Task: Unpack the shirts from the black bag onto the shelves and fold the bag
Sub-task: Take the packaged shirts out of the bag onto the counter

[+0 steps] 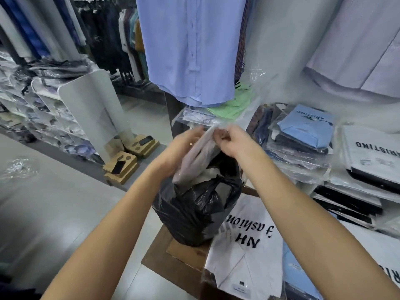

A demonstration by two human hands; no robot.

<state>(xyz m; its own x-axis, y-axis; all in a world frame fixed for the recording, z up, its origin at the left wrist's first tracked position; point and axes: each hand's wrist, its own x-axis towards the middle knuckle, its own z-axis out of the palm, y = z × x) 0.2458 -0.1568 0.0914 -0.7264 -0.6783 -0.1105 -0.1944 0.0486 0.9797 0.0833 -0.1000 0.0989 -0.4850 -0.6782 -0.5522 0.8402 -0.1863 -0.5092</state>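
A black plastic bag (195,211) stands open on a brown cardboard box (171,256) in the middle of the view. A pale packaged shirt (195,156) in clear wrap sticks up out of the bag's mouth. My left hand (184,146) holds the shirt along its left side. My right hand (232,140) pinches its top edge from the right. More white fabric shows inside the bag beneath the shirt. The shelves to the right carry a stack of wrapped shirts topped by a blue one (306,126).
A light blue shirt (190,50) hangs right behind the bag. White printed shopping bags (249,241) lie beside the box. A white shelf unit (65,118) with packed shirts stands at left, with wooden blocks (123,165) on the floor.
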